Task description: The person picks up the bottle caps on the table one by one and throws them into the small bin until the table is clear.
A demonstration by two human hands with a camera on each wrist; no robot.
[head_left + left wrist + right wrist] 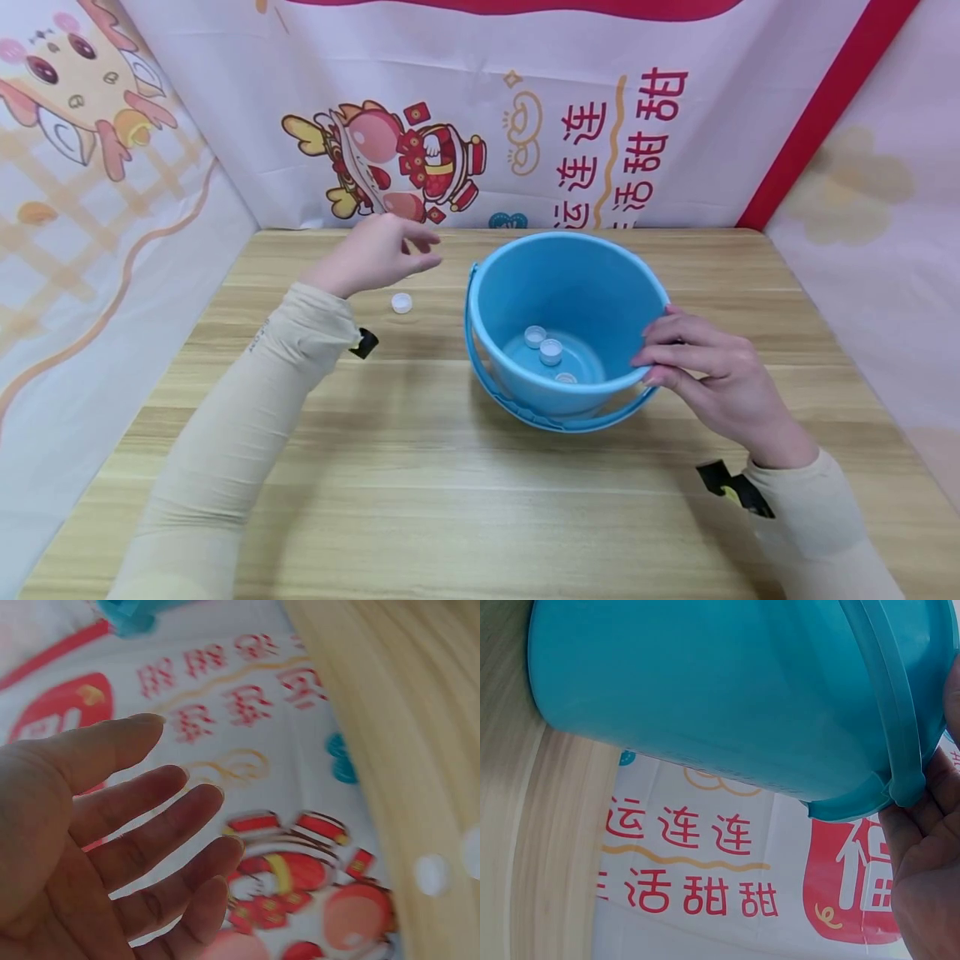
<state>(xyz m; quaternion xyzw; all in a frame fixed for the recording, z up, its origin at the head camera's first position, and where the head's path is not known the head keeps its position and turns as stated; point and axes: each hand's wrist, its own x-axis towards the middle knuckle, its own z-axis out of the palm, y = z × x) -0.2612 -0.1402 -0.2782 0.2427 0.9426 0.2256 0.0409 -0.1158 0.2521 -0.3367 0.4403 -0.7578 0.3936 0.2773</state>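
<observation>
A blue plastic bucket [566, 250] stands on the wooden table with its handle lowered toward the front. My right hand [708, 375] grips its right rim, thumb outside, close to the handle's hinge [906, 787]. Inside the bucket, white bottle caps [551, 352] lie on the bottom. My left hand [382, 254] hovers left of the bucket with relaxed, spread fingers [161, 817] and nothing in them. Just below it on the table lies another white bottle cap [402, 302]. In the left wrist view a white cap [432, 874] shows beside a second one at the frame's edge.
The wooden table [480, 517] ends at a printed white cloth [465, 50] hanging behind it. More printed cloth [877, 250] bounds the right side, and a similar sheet [112, 233] hangs at the left. Black straps [365, 343] sit at both wrists.
</observation>
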